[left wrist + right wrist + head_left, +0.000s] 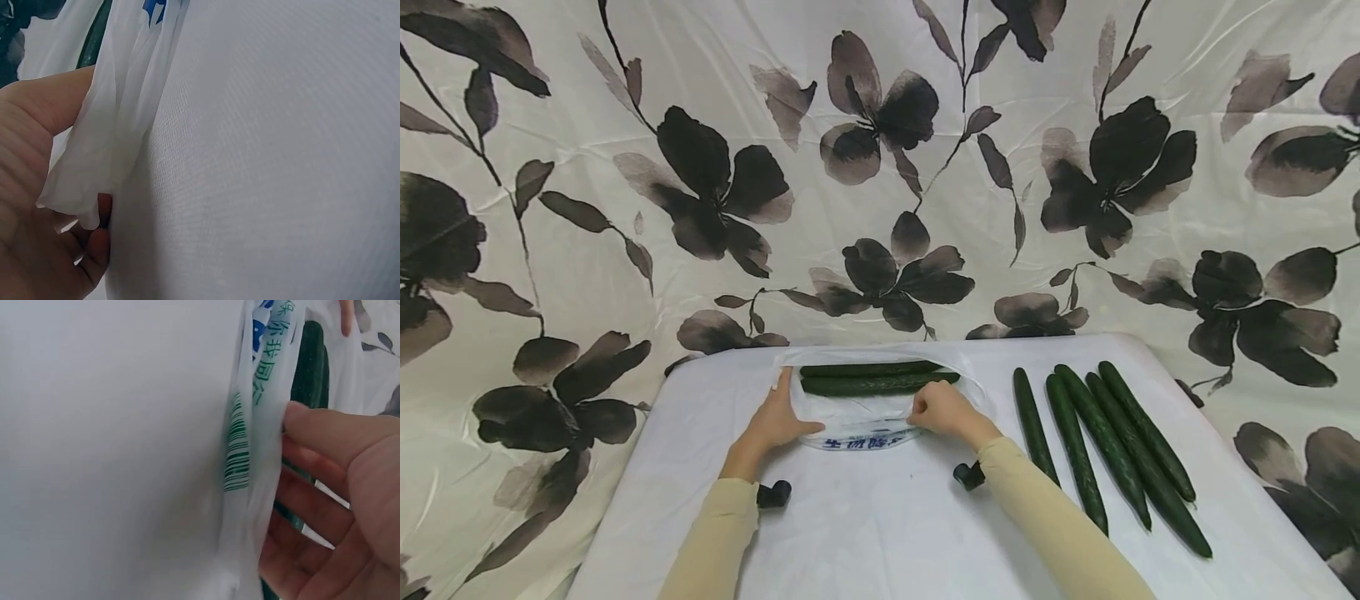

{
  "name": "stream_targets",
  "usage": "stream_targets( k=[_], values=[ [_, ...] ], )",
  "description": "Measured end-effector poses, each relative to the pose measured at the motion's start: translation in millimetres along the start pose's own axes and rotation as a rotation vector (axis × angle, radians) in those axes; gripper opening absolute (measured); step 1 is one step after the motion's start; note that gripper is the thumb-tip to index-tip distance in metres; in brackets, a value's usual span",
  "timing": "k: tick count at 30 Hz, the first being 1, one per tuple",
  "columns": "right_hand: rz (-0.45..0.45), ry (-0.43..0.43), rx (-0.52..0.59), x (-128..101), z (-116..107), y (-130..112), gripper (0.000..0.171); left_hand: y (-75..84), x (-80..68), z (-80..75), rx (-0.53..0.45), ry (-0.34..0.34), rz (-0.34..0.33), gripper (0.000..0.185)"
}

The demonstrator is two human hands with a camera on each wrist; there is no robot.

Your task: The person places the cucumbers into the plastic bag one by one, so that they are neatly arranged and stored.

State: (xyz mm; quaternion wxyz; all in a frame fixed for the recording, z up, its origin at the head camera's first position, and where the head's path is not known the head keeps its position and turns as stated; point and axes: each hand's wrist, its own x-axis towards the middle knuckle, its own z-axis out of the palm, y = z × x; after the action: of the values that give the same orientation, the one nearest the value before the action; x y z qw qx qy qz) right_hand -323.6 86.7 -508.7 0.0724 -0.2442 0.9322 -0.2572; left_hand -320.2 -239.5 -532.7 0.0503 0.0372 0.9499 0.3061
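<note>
A thin white plastic bag (850, 410) with blue print lies on the table, its mouth spread toward me. Inside it, two long dark green cucumbers (880, 384) lie side by side, crosswise. At the bag's left edge my left hand (771, 421) has thumb and index finger spread apart; in the left wrist view film covers the thumb tip, and curled lower fingers hold a fold of the bag (100, 150). My right hand (946, 408) pinches the right part of the near rim. Green lettering and a barcode (237, 450) show on the film there.
To the right, several loose cucumbers (1078, 450) lie lengthwise on the white-covered table (865, 533), close to my right sleeve (1052, 517). Behind the table's far edge hangs a floral cloth (880, 192). Small black devices (775, 494) sit at both wrists.
</note>
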Motion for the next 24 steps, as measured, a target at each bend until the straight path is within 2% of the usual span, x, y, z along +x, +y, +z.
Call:
stream_targets(
  k=[4, 7, 12, 16, 19, 24],
  values=[
    [-0.053, 0.048, 0.094, -5, -1, 4, 0.007, 1.6, -1.2, -2.7, 0.002, 0.009, 0.008, 0.130],
    [-0.062, 0.076, 0.136, -8, -1, 7, 0.009, 1.5, -1.4, -2.9, 0.009, 0.015, 0.015, 0.129],
    [-0.092, 0.070, 0.146, -14, -2, 12, 0.013, 0.1, -1.7, -2.5, 0.006, 0.029, 0.006, 0.120],
    [-0.112, 0.047, 0.150, -22, -4, 14, 0.014, -2.1, -1.9, -3.7, 0.007, 0.077, -0.001, 0.109],
    [-0.108, 0.051, 0.144, -33, -6, 14, 0.015, -3.7, -1.6, -2.8, 0.005, 0.114, 0.007, 0.104],
    [-0.121, 0.081, 0.099, -55, -13, 14, 0.016, -4.2, -1.8, 1.1, -0.006, 0.134, 0.026, 0.104]
  ],
)
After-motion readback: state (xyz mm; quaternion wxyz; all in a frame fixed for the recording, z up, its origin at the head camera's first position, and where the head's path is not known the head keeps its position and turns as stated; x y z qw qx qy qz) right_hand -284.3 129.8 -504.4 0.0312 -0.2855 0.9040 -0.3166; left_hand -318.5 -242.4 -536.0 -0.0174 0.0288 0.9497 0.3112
